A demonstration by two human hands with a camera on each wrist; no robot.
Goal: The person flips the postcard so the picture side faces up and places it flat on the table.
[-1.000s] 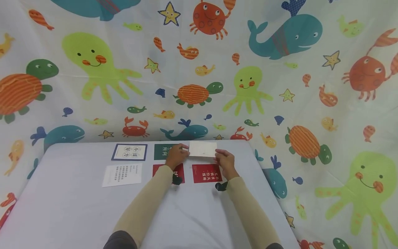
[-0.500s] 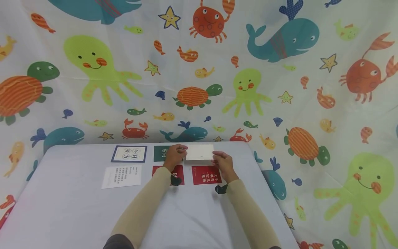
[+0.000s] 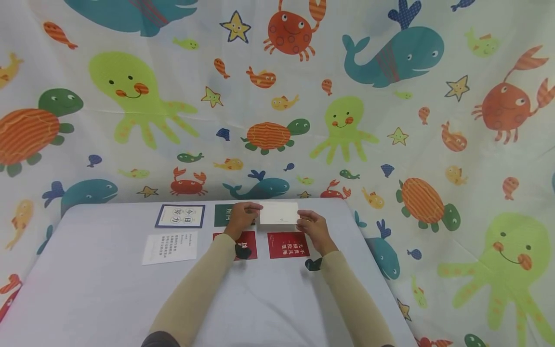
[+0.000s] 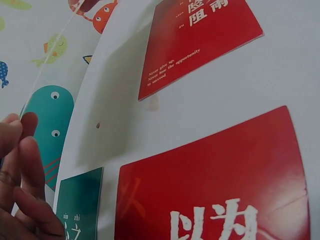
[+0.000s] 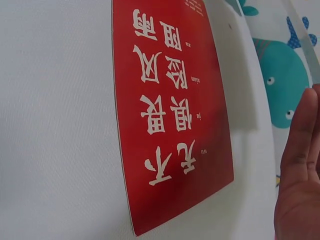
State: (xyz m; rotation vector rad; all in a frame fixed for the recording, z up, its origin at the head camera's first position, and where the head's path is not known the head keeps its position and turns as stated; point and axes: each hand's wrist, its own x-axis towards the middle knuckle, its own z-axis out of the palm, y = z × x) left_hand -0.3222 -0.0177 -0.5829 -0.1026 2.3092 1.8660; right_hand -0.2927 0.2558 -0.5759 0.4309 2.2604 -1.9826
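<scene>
A white card (image 3: 279, 213) is raised above the far part of the table, its pale face toward the head camera. My left hand (image 3: 240, 217) pinches its left edge, and in the left wrist view the card (image 4: 42, 67) appears as a thin line leaving the fingertips of that hand (image 4: 22, 185). At the right edge, my right hand (image 3: 314, 229) holds the card between thumb and fingers. In the right wrist view only part of this hand (image 5: 302, 175) shows, at the right border. A green card (image 3: 222, 215) lies partly hidden behind the left hand.
Two red cards, one on the left (image 3: 248, 245) and one on the right (image 3: 289, 245), lie nearer than the held card. Farther left lie a blue-bordered card (image 3: 180, 216) and a white text card (image 3: 170, 248). A sea-animal curtain (image 3: 277, 111) hangs behind the white table (image 3: 108, 289).
The white card has shifted slightly left and lower in the head view, tilting a little so a shaded strip shows along its lower edge. Both hands stay at its sides.
</scene>
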